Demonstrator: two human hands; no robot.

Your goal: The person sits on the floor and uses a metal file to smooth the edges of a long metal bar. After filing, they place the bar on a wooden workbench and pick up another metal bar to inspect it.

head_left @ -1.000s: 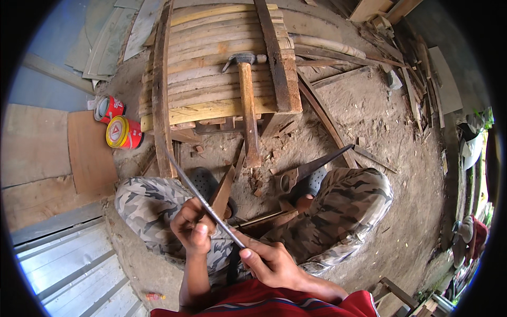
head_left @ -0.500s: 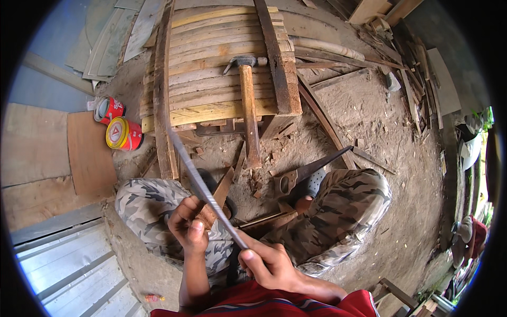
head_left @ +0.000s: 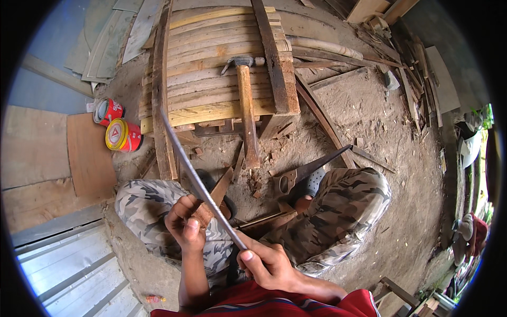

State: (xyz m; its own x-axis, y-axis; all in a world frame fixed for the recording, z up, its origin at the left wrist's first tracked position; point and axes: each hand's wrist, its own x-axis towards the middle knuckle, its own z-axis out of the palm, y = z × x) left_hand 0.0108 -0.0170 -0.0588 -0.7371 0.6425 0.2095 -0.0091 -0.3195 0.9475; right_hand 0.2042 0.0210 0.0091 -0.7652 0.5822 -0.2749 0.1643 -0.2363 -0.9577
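Note:
My right hand (head_left: 270, 267) is closed round the near end of a long, narrow grey metal file (head_left: 212, 205), its far end pointing up and left toward the slatted wooden piece. My left hand (head_left: 185, 224) grips a small brown wood block (head_left: 203, 214) between thumb and fingers. The file's edge lies against or just over the block; which of these I cannot tell. A claw hammer (head_left: 246, 100) with a wooden handle rests head-first on the slatted wooden piece (head_left: 211, 68). By my right foot, a handsaw (head_left: 303, 173) leans with its wooden grip nearest me.
Two red cans, one with a yellow rim (head_left: 122, 135), stand at the left beside plywood sheets (head_left: 91, 153). Scrap boards (head_left: 417, 90) are piled along the right wall. Wood chips and offcuts litter the dirt floor (head_left: 369, 116) around my crossed legs.
The file's far end has swung slightly left and up. My left hand, with the wood block, has shifted a little left. My right hand stays nearly in place.

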